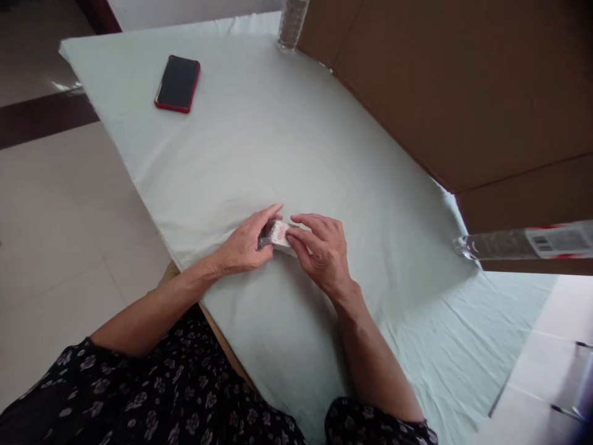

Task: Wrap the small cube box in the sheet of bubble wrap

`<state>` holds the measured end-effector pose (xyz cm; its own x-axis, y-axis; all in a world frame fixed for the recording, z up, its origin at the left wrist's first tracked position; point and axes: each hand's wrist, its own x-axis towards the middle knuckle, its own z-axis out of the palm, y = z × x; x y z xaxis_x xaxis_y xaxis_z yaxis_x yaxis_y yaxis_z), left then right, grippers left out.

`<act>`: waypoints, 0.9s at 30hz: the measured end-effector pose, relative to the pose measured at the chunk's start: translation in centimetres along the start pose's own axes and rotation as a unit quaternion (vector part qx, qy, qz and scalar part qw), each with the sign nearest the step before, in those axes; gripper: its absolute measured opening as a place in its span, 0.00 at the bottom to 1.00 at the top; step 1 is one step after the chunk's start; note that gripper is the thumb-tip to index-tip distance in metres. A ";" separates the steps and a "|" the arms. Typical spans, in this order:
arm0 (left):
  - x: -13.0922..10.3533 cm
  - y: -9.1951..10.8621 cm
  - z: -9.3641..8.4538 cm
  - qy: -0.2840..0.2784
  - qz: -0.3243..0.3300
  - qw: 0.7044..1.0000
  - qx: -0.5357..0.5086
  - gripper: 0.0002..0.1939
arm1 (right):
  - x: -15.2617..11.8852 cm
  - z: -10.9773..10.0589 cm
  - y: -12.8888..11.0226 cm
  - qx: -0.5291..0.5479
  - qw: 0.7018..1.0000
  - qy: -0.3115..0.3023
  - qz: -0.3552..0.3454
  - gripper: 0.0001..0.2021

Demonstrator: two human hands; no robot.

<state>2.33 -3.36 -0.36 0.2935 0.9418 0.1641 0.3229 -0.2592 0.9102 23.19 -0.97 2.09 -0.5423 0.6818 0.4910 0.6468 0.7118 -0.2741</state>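
A small white box [280,234] with red print on its top lies low over the tablecloth, between my two hands. At its left end is something see-through and dark, perhaps clear plastic; I cannot make out exactly what. My left hand [248,242] curves around that end, thumb at the near side and fingers at the far side. My right hand [323,247] pinches the right end of the box between thumb and fingertips, its index finger stretched above. The palm sides and the box's right part are hidden.
A pale green cloth [222,148] covers the table. A phone in a red case [178,84] lies at the far left. A large brown cardboard sheet [454,86] stands at the right, with a clear bottle [291,25] at its far end and a labelled bottle [504,244] at its near end.
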 end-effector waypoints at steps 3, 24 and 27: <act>0.0 -0.1 0.1 0.004 0.018 1.000 0.005 0.44 | -0.1 0.5 -0.1 -0.009 1.000 0.024 -0.004 0.07; 0.0 -1.0 0.5 0.017 0.064 0.998 0.003 0.43 | 0.3 0.6 0.0 -0.057 0.996 0.041 -0.048 0.06; 0.0 -0.8 0.4 0.016 0.072 0.997 -0.008 0.42 | 0.3 1.1 0.0 -0.044 0.996 0.060 -0.040 0.06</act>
<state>2.39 -3.25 -1.27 0.3062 0.9014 0.3061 0.2646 -0.3894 0.8822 22.41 -0.60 1.34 -0.5296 0.5942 0.6054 0.6510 0.7423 -0.1590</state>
